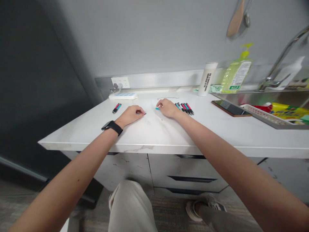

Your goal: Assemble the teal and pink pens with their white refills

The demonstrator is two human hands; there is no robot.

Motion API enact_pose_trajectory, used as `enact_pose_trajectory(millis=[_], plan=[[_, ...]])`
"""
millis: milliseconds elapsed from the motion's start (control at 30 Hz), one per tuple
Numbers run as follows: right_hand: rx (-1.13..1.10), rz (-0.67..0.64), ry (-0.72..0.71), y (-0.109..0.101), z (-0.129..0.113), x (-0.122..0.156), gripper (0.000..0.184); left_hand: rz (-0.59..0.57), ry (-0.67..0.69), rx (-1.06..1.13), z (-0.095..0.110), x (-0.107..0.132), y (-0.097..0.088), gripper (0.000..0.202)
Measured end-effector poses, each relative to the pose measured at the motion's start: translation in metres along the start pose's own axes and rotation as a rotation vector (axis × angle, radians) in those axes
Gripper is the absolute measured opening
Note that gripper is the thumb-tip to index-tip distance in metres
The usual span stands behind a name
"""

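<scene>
My left hand (131, 115), with a black watch on its wrist, rests on the white countertop (149, 135). Its thumb and fingers pinch a small dark piece (145, 113), too small to identify. To its right, my right hand (167, 108) has its fingers closed on a teal pen part (157, 108), mostly hidden by the fingers. Two pens (117, 108), one pink and one teal, lie side by side left of my left hand. Several pens (185, 108) in teal, white, black and pink lie in a row by my right wrist, which partly covers them.
A power strip (123, 96) lies at the back left below a wall socket (120, 82). Toward the right stand a white tube (207, 79) and a yellow-green pump bottle (236, 74). A phone (230, 108) lies beside the sink, whose rack (267, 115) and faucet (277, 61) are at far right.
</scene>
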State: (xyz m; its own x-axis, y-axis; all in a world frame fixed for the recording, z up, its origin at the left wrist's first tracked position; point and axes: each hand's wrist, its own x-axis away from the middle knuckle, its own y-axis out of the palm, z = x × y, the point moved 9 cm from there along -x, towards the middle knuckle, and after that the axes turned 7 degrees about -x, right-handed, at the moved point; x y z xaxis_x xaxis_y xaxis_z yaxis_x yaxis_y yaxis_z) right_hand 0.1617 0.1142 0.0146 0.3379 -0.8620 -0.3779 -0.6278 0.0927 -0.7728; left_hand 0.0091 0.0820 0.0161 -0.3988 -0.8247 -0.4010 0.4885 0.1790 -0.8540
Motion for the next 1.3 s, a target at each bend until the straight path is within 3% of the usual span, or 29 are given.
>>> enact_pose_trajectory(millis=[233, 733, 800, 933, 1033, 1133, 1300], plan=[[0.077, -0.049, 0.065, 0.003, 0.016, 0.002, 0.023, -0.052, 0.051, 0.049, 0.016, -0.005, 0.004, 0.018], [0.097, -0.081, 0.124, 0.002, 0.015, 0.005, 0.025, -0.047, 0.039, 0.181, 0.014, -0.001, 0.006, 0.02], [0.102, -0.081, 0.13, 0.001, 0.014, 0.005, 0.025, 0.001, 0.019, 0.161, 0.007, 0.0, 0.0, 0.017], [0.12, -0.073, 0.088, 0.0, 0.007, 0.005, 0.025, 0.186, -0.147, 0.036, -0.025, 0.005, -0.017, 0.016], [0.149, -0.076, 0.021, 0.001, -0.003, 0.005, 0.024, 0.18, -0.215, 0.054, -0.04, 0.008, -0.015, 0.016], [0.179, -0.115, -0.047, 0.006, -0.013, 0.006, 0.023, 0.152, -0.229, 0.021, -0.04, 0.009, -0.012, 0.02], [0.22, -0.1, -0.02, 0.002, -0.01, 0.004, 0.026, 0.12, -0.269, -0.087, -0.039, 0.011, -0.014, 0.018]])
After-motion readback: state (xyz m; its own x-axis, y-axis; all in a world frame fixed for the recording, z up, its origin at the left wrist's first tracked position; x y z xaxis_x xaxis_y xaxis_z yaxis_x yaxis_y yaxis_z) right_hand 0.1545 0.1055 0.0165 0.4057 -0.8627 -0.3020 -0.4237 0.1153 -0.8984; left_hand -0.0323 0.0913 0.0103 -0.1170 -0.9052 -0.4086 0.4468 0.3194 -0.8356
